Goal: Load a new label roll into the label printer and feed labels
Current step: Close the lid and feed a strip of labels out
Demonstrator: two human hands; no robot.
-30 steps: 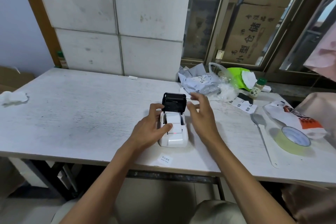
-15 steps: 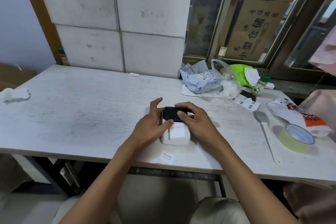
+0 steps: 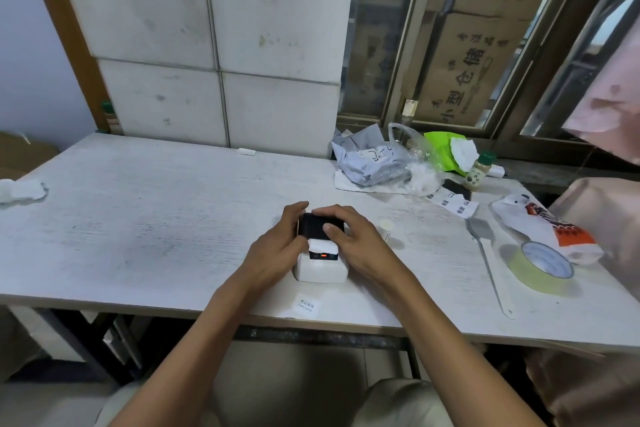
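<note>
A small white label printer with a black lid sits near the front middle of the white table. The lid lies down on the body, and a red light glows on the dark strip at its front. A white label edge shows just under the lid. My left hand grips the printer's left side, thumb on the lid's back corner. My right hand presses on the lid from the right, thumb on top. A small white roll core stands just right of my right hand. A loose printed label lies at the table's front edge.
At the right are a roll of yellowish tape, a long white strip, a white and orange packet, printed paper slips, a small bottle and bags. A crumpled tissue lies far left. White boards lean behind.
The black lid, upright a second ago, has been swung down onto the printer body. My right hand moved from behind the lid to on top of it, and the red light now shows.
</note>
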